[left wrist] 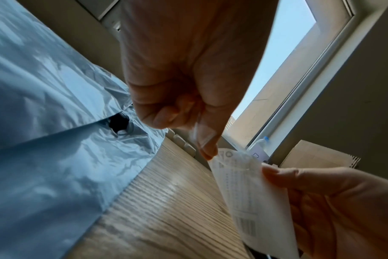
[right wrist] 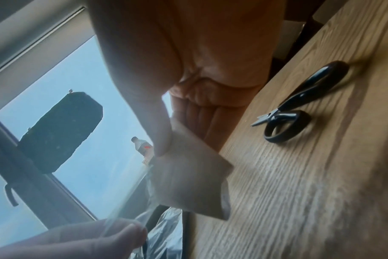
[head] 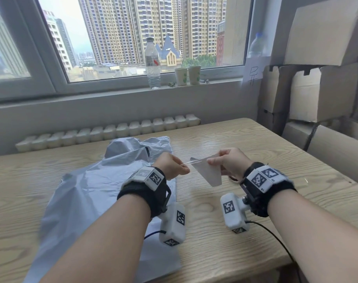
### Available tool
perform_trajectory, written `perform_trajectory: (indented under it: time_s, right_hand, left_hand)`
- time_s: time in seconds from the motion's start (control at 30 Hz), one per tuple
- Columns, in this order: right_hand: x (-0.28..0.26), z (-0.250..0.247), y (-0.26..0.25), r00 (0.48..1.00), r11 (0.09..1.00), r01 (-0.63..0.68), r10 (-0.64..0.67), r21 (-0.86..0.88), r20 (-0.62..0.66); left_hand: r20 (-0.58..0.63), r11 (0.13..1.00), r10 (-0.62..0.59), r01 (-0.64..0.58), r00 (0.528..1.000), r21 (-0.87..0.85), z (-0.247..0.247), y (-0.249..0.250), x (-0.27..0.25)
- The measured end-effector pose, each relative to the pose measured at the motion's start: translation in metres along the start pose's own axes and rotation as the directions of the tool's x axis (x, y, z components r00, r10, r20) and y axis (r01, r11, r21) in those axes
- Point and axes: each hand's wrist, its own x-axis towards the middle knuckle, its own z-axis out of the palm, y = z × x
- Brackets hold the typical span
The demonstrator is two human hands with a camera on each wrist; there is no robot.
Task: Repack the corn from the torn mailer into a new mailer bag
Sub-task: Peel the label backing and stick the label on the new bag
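My right hand [head: 225,162] pinches a white printed label [head: 207,171] by its top edge, above the table [head: 245,144]. My left hand [head: 178,168] pinches a clear film strip [head: 189,162] that stretches from the label's corner. The left wrist view shows the label's barcode side [left wrist: 244,192] and my left fingertips [left wrist: 207,140] on the film. A grey mailer bag [head: 88,197] lies flat on the left. Behind it a lumpy grey mailer [head: 129,147] has a dark tear [left wrist: 118,122]. The corn is hidden.
Black-handled scissors [right wrist: 299,105] lie on the table to the right of my right hand. A water bottle [head: 153,62] and two paper cups [head: 187,75] stand on the windowsill. Cardboard boxes [head: 316,88] are stacked at the far right.
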Motion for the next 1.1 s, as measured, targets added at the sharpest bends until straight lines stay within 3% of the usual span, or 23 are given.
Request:
perform_trajectory:
  time_s: [0.53,0.67,0.73,0.87,1.1]
  right_hand:
    - [0.008,-0.002,0.007,0.998,0.99,-0.054,0.059,0.133,-0.037]
    - [0.011,-0.022,0.01,0.972,0.985,-0.075,0.107,0.156,-0.21]
    - [0.011,-0.037,0.01,0.964,0.976,-0.055,0.107,0.212,-0.243]
    - [0.011,-0.042,0.006,0.959,0.964,0.008,0.068,0.268,-0.275]
    - [0.018,-0.032,-0.008,0.973,0.964,0.033,0.03,0.264,-0.23]
  left_hand:
    - [-0.019,0.998,-0.042,0.043,0.999,0.052,0.004,-0.001,0.015]
    - [-0.085,0.975,-0.089,0.104,0.992,0.197,-0.006,-0.019,0.024]
    - [-0.005,0.97,-0.127,0.125,0.992,0.207,-0.013,-0.028,0.023]
    - [0.139,0.98,-0.056,0.028,0.989,0.199,-0.004,-0.018,0.015]
    - [0.171,0.998,-0.011,0.0,0.985,0.065,0.009,0.013,0.018]
